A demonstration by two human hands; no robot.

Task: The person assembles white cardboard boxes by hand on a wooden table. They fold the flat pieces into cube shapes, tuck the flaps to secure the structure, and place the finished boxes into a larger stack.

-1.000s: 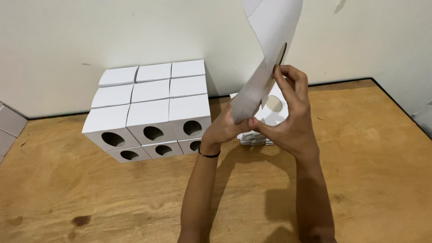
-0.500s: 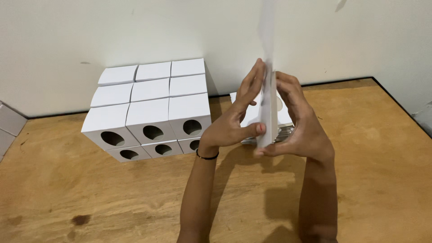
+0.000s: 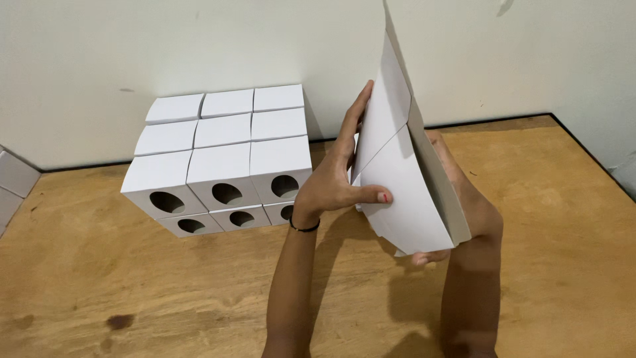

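A flat white cardboard sheet [image 3: 404,192] stands nearly upright above the tabletop [image 3: 570,219], pressed between both hands — the left hand [image 3: 334,182] flat against its near face, thumb hooked on a fold, the right hand [image 3: 464,192] mostly hidden behind it, gripping. Left of them sits a stack of white boxes [image 3: 222,159] with round holes.

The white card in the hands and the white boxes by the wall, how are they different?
The white card is a flat, partly folded sheet, while the white boxes are finished cubes. The card is held upright above the wooden table between the left hand and right hand; the boxes sit stacked in two layers, untouched. The boxes show round holes in their fronts; no hole shows on the card. Both are plain white cardboard.
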